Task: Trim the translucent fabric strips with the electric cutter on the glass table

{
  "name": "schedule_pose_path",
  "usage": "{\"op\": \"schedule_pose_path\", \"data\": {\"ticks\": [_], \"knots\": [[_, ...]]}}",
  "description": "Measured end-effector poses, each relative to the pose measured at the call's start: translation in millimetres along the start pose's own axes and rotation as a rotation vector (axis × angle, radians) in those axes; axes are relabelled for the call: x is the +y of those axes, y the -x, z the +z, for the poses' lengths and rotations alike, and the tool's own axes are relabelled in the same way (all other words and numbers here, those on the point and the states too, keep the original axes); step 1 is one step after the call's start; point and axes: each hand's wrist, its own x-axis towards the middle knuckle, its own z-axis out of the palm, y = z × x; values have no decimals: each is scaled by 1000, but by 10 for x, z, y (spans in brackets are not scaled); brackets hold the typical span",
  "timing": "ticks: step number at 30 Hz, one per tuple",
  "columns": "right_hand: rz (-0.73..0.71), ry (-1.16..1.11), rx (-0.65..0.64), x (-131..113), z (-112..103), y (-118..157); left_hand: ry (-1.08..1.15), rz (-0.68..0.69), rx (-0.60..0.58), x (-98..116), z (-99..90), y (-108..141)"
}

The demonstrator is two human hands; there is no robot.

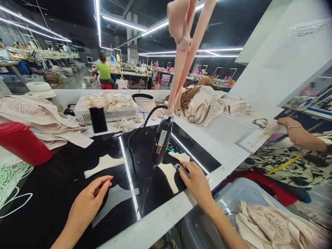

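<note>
My left hand point(86, 204) hovers low over the black work surface point(64, 193). Its thumb and index finger are apart with nothing between them, beside a translucent grey cut piece point(114, 200) lying flat. Above that lies a cream fabric piece point(103, 165). My right hand point(195, 181) is at the right side of the black surface, thumb and fingers closed around a small greyish thing I cannot make out. Just left of it lies another cream piece point(169, 177), with a third cream piece point(178, 156) behind. A black corded handheld tool point(161, 141) hangs from knotted pink straps point(178, 65), its tip above the pieces.
A red container point(24, 143) and pale green cord point(11, 176) are at the left. Behind stand a phone point(98, 120), a white box point(116, 112) and garment piles point(202, 103). A co-worker's arm point(308, 136) and a plastic bin point(249, 190) are at the right.
</note>
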Motion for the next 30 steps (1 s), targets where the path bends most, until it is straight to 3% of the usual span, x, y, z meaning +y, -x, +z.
{"op": "schedule_pose_path", "data": {"ticks": [6,13,18,24,26,30], "knots": [[5,-80,48,-45,47,-136,49,12,-14,14,-8,11],[232,-375,100,-57,-338,-42,106,11,-15,-26,10,2],[325,-551,102,-219,-505,52,149,-2,-32,-29,22,14],[324,-734,-118,-738,-518,270,182,92,14,159,8,113],[282,-796,-207,-931,-435,373,181,160,-34,288,-1,206],[142,-912,-332,-1222,-148,538,307,283,-250,575,0,448]]}}
